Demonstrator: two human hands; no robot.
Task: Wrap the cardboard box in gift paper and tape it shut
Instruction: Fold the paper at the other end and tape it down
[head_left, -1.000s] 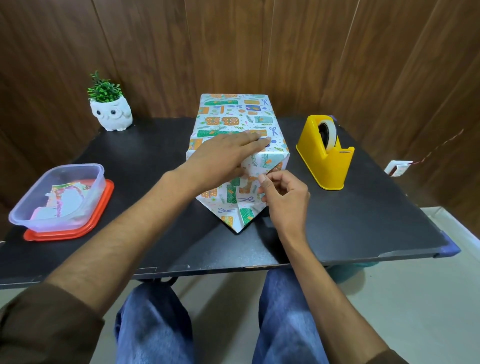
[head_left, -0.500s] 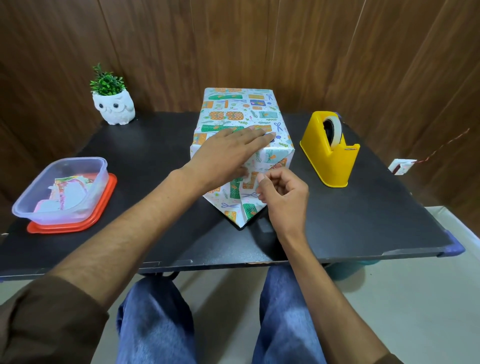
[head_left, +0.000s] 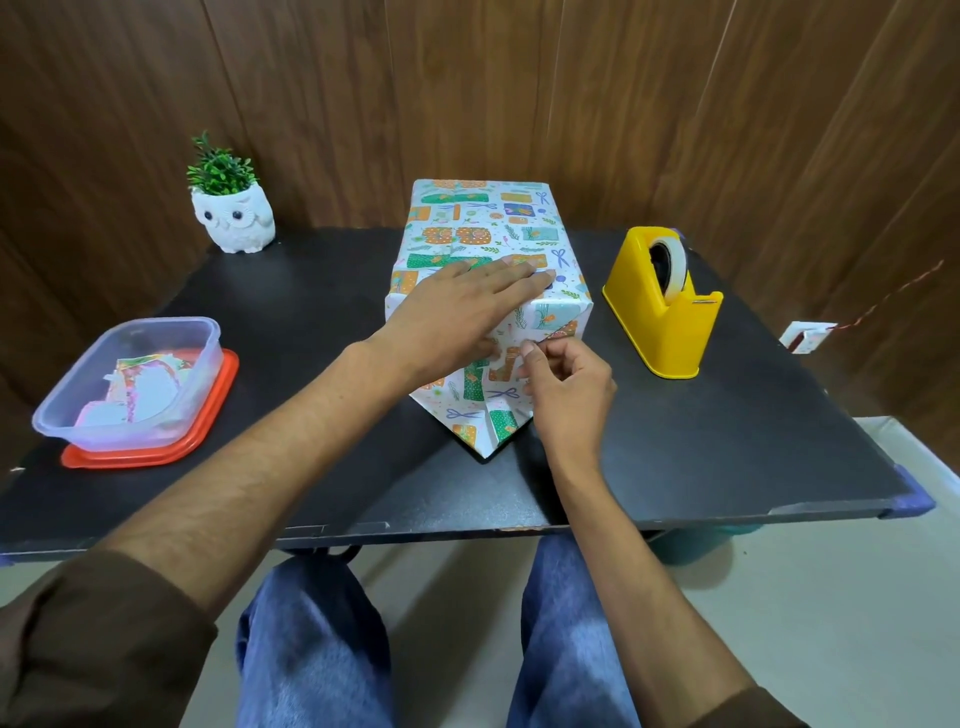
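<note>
Left edge: a clear plastic container of paper scraps sits on an orange lid. A white owl planter stands behind it. Both are well apart from the work.
Table: a black table carries everything.
Left hand: the left hand lies flat, fingers straight and together, pressing on top of the box near its front edge.
Box: the cardboard box stands mid-table, its top and sides already covered in gift paper.
Near end: a pointed flap lies on the table toward the person, not yet folded up.
Right hand: the right hand has curled fingers, with thumb and fingertips pinching the paper at the crease on the near face.
Tape: a yellow tape dispenser stands near the box on its right, untouched.
Doing it well: the flat hand should probably press firmly so the box does not slide. The pinch can then run along the crease until it is sharp. The flap should be lifted snug against the face before the person reaches for tape, since slack here would likely leave a puffy corner.
</note>
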